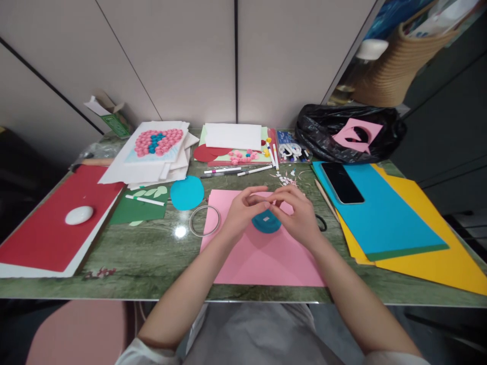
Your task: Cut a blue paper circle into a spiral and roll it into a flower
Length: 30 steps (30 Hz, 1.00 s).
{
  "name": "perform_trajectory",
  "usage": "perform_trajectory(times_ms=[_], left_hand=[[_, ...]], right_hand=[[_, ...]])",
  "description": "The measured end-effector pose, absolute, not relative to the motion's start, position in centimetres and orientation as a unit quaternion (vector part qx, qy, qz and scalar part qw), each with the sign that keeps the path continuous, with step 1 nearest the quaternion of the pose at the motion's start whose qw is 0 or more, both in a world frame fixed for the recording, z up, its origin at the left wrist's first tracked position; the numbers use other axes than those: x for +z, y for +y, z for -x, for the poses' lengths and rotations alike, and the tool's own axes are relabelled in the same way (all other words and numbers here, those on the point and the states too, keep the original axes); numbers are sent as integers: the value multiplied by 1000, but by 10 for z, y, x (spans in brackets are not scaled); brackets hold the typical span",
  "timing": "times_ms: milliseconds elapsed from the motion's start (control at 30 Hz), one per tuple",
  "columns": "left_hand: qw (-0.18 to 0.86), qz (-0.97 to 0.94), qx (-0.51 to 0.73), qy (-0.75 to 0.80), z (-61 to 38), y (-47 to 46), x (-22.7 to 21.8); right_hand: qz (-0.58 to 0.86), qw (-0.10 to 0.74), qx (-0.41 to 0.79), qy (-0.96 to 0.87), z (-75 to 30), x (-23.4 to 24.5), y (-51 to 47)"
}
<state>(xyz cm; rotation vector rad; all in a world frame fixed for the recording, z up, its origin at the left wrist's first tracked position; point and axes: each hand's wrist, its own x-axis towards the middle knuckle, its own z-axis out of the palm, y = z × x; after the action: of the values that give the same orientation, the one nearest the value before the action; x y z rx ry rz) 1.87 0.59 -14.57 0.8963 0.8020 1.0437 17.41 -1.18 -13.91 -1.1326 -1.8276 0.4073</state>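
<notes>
My left hand (248, 209) and my right hand (294, 210) meet at the fingertips over a pink sheet of paper (258, 258). Both are closed in a pinch; whatever lies between the fingers is too small or hidden to name. Just below them sits a round blue piece (266, 223), partly covered by the fingers, with a tiny white bit on it. A silvery ring (191, 223) overlaps the pink sheet's left edge. Beside my right wrist a black band (322, 223) shows in part.
On the left lie red paper (41, 228) with a white oval object (79, 215), green paper (125, 214) and a blue circle (187, 193). A phone (342, 182) rests on blue and yellow sheets at right. Behind are pens (254, 171), a heart picture (158, 142) and a black bag (315, 129).
</notes>
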Motion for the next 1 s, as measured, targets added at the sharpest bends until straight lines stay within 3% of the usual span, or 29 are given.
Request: perform_trajectory(times_ms=[233, 533, 1000], left_hand=[[667, -441, 474, 369, -19, 6, -143], [671, -472, 434, 373, -18, 0, -134], [716, -438, 419, 346, -22, -2, -138]], right_hand=[[428, 409, 183, -785, -179, -146, -10], [460, 462, 175, -738, -178, -140, -11], [460, 474, 186, -727, -176, -141, -10]])
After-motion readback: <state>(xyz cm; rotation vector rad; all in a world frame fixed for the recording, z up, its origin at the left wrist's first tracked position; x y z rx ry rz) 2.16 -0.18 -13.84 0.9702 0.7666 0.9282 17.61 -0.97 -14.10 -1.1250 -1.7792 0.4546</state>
